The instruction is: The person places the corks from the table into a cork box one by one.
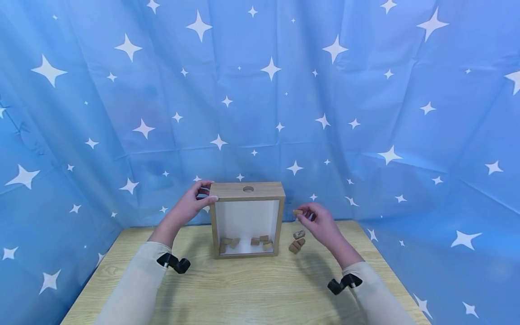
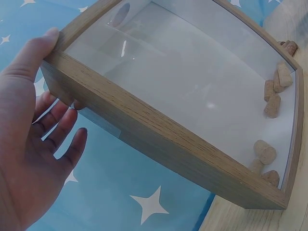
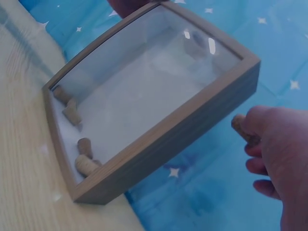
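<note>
A wooden shadow box point(image 1: 247, 191) with a clear front and a round hole point(image 1: 248, 189) in its top stands upright on the table. My left hand point(image 1: 194, 198) grips its upper left corner, thumb at the front edge and fingers toward the back. Several wine corks point(image 2: 272, 94) lie inside along the bottom, in two loose groups. To the right of the box, my right hand point(image 1: 318, 223) pinches a cork point(image 3: 244, 129) between thumb and fingers, apart from the frame and a little below its top. Several more corks point(image 1: 297, 246) lie on the table beneath that hand.
The light wood table point(image 1: 243, 289) ends just behind the box, where a blue curtain point(image 1: 260, 113) with white stars hangs. The curtain also runs down both sides. A black wrist mount point(image 1: 344, 283) sticks out from the right sleeve, and another mount point(image 1: 174, 262) from the left.
</note>
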A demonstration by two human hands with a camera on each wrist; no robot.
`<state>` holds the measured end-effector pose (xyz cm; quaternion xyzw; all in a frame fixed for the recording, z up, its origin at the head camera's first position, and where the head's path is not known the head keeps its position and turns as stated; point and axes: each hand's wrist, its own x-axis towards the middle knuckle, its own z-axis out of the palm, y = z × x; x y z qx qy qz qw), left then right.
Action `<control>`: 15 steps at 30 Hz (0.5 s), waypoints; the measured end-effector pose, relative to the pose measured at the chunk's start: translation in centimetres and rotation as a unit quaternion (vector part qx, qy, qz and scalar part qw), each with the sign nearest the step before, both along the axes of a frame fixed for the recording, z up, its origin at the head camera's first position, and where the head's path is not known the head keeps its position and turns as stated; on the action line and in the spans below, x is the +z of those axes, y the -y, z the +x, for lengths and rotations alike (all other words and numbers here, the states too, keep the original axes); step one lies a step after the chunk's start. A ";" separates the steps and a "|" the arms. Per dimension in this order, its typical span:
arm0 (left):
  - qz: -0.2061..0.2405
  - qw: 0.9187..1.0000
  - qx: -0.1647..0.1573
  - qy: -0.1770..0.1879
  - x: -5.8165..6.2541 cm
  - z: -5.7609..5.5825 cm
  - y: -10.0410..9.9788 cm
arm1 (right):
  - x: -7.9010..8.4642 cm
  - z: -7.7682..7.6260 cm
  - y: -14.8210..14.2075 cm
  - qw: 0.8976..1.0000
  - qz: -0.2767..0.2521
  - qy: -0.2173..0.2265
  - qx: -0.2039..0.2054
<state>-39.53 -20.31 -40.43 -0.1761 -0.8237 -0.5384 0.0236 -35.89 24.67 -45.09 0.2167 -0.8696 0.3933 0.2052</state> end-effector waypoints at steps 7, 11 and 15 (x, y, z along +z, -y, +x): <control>0.001 1.000 -0.007 0.000 0.0 0.0 0.1 | 1.2 -0.4 0.2 1.000 -0.015 -0.022 0.000; 0.002 1.000 -0.007 -0.001 0.0 0.0 0.1 | 1.8 -0.6 0.4 0.999 -0.024 -0.042 0.005; 0.003 1.000 -0.006 0.000 -0.1 -0.1 0.2 | 2.3 -0.7 0.5 0.998 -0.030 -0.055 0.006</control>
